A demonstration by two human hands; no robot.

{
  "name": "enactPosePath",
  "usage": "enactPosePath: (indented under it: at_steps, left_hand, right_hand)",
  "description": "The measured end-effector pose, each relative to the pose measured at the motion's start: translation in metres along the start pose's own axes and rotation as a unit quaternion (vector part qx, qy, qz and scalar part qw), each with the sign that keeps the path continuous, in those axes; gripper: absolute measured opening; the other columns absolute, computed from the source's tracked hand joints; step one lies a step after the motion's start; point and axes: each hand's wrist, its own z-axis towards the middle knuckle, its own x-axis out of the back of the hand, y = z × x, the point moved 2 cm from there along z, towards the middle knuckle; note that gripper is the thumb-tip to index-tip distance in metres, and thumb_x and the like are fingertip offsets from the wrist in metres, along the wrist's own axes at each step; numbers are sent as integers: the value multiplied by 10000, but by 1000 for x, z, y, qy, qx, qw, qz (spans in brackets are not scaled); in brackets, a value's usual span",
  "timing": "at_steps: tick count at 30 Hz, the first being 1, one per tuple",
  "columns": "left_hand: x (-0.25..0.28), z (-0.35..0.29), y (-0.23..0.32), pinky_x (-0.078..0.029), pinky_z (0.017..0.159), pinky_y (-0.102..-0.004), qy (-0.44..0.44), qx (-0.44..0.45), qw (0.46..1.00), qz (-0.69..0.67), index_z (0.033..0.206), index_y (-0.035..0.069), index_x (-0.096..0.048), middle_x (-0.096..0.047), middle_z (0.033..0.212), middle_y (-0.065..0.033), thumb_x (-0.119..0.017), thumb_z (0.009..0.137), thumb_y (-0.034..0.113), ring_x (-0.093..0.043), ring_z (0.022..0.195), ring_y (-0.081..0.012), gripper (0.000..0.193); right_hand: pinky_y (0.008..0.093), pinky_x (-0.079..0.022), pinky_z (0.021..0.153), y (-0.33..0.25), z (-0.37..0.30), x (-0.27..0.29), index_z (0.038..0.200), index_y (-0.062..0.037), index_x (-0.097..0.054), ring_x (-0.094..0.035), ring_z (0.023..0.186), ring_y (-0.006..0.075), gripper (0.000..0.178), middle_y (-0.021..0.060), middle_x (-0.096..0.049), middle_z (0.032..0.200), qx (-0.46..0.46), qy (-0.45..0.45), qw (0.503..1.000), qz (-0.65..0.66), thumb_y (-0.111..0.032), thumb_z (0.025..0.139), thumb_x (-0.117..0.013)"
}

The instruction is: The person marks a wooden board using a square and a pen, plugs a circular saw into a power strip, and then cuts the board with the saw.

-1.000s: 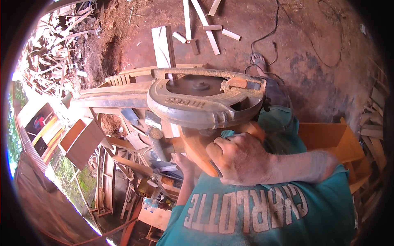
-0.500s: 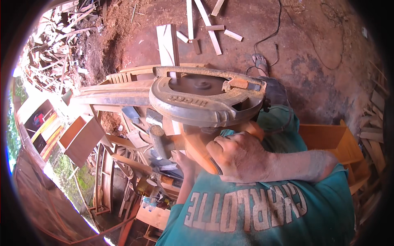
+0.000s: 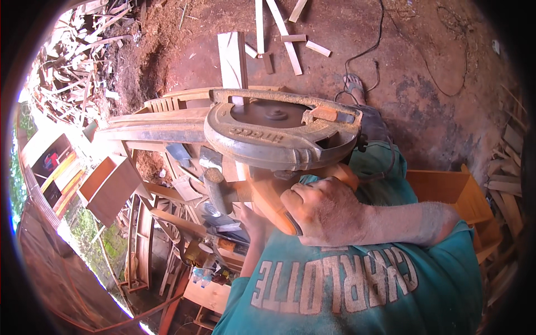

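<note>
My right hand [image 3: 324, 209] is closed around the orange rear handle of a circular saw [image 3: 262, 142], whose dusty metal guard and round blade face up in the middle of the view. Past the guard's far side sticks out a pale wooden board [image 3: 231, 60]; its nearer part is hidden by the saw. Under the saw's left side, my left hand [image 3: 254, 222] shows only in part, its fingers covered by the saw body. A grey knob-like front handle [image 3: 215, 187] juts from the saw, just above that hand.
A long wooden bench or beam [image 3: 159, 125] runs left from the saw. A small wooden box [image 3: 109, 187] and timber clutter lie to the left. Offcuts [image 3: 285, 50] and a black cable [image 3: 365, 53] rest on the dirt floor ahead; an orange-brown wooden cabinet [image 3: 446, 190] stands right.
The pale board's far end has shifted slightly to the right, and the saw has moved a touch with it. My right hand keeps its grip.
</note>
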Motion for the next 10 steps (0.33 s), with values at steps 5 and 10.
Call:
enactPosePath:
  at_steps: [5, 10]
  left_hand:
    - [3, 4, 9, -530, 874, -529, -13, 12, 1000, -6, 1527, 68, -408, -669, 1210, -294, -760, 891, 268, -676, 1092, -449, 754]
    - [20, -29, -24, -531, 885, -526, -18, 22, 1000, -7, 1542, 73, -394, -669, 1238, -291, -768, 904, 287, -674, 1115, -447, 770]
  right_hand:
    - [379, -603, 662, -2, 4, 0, 936, 21, -572, -744, 744, 320, 375, 200, -676, 848, -2, -8, 1000, 5, -152, 705, -812]
    - [380, -604, 664, -5, 10, 0, 943, 26, -571, -741, 741, 327, 389, 203, -672, 851, 1, -11, 1000, 3, -156, 698, -812]
